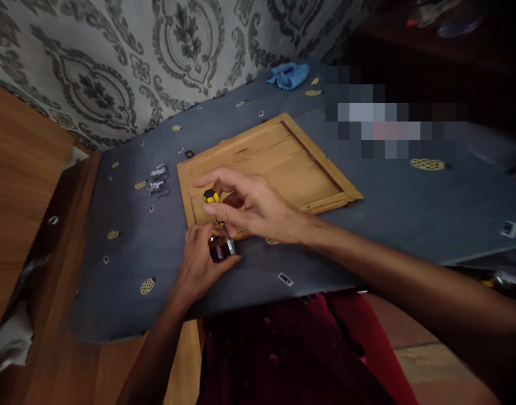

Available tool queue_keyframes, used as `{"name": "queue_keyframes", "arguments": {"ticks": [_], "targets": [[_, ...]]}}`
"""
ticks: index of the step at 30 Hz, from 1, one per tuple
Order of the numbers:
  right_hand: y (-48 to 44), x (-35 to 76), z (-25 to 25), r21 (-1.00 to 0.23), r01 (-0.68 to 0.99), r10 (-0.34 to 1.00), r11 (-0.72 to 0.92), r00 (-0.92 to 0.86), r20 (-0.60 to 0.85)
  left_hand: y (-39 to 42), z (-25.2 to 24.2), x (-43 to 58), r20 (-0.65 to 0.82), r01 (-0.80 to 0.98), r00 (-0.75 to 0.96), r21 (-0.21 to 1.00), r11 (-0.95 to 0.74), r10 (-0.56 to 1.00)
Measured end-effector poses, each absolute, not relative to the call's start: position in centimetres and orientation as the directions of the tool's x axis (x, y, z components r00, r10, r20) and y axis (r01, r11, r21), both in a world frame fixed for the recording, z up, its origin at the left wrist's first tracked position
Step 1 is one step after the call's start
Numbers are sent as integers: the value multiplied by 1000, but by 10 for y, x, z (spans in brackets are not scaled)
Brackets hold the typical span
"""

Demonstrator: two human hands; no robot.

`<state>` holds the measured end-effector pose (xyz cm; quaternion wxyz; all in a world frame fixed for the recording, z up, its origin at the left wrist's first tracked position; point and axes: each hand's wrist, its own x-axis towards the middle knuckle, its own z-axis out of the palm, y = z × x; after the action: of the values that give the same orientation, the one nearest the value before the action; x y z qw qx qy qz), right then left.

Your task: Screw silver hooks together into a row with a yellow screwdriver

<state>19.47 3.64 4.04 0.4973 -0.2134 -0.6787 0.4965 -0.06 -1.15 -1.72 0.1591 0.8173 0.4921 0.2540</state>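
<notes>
A wooden framed panel point(258, 163), like a small cabinet door, lies flat on a dark blue cloth. At its near left corner my left hand point(201, 256) curls its thumb and fingers around a shiny metal hinge point(230, 246), partly hidden by the fingers. Above it, my right hand point(253, 205) has its thumb and curled fingers around the yellow-and-black handle of a screwdriver point(211, 196). The index finger is stretched out over the handle's end. The screwdriver points down towards the hinge; whether its tip touches a screw cannot be made out.
Several metal hinges point(157, 181) lie left of the panel. A crumpled blue cloth point(288, 76) is near the patterned wall. The printed blue cloth point(127, 304) covers the work surface, with wooden furniture point(26, 169) at the left. A blurred-out patch covers the upper right.
</notes>
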Motion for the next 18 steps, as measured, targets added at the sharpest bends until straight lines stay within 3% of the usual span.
{"name": "queue_keyframes", "arguments": {"ticks": [4, 10, 15, 18], "targets": [[38, 201, 48, -904, -178, 708, 389, -570, 417, -12, -17, 0, 267, 719, 399, 503, -480, 877], [45, 188, 47, -899, -275, 725, 340, -533, 437, -11, -18, -1, 261, 733, 373, 505, -456, 890], [46, 190, 50, -884, -251, 725, 394, -506, 467, -10, -20, -1, 283, 721, 364, 518, -460, 888], [45, 197, 51, -910, -204, 704, 361, -580, 410, -11, -18, 0, 262, 727, 375, 513, -457, 889]]}}
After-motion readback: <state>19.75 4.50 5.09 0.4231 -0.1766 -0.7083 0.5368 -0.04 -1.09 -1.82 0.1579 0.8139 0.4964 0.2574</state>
